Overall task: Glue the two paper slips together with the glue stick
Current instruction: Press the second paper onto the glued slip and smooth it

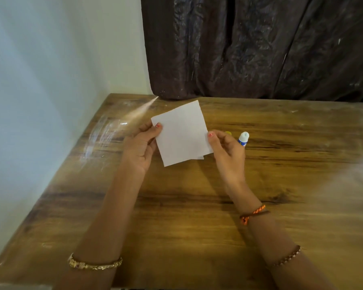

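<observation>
Two white paper slips (181, 133) lie one on top of the other, held just above the wooden table (197, 206). The lower slip peeks out at the bottom right corner. My left hand (142, 145) pinches their left edge, thumb on top. My right hand (226, 149) pinches the right edge. A glue stick (243, 138), white with a blue label, lies on the table just behind my right hand, partly hidden by it. A small yellow thing (228, 133), perhaps its cap, shows behind my right fingers.
A dark curtain (260, 49) hangs along the table's far edge. A pale wall (50, 80) runs along the left side. The table's left edge slants toward me.
</observation>
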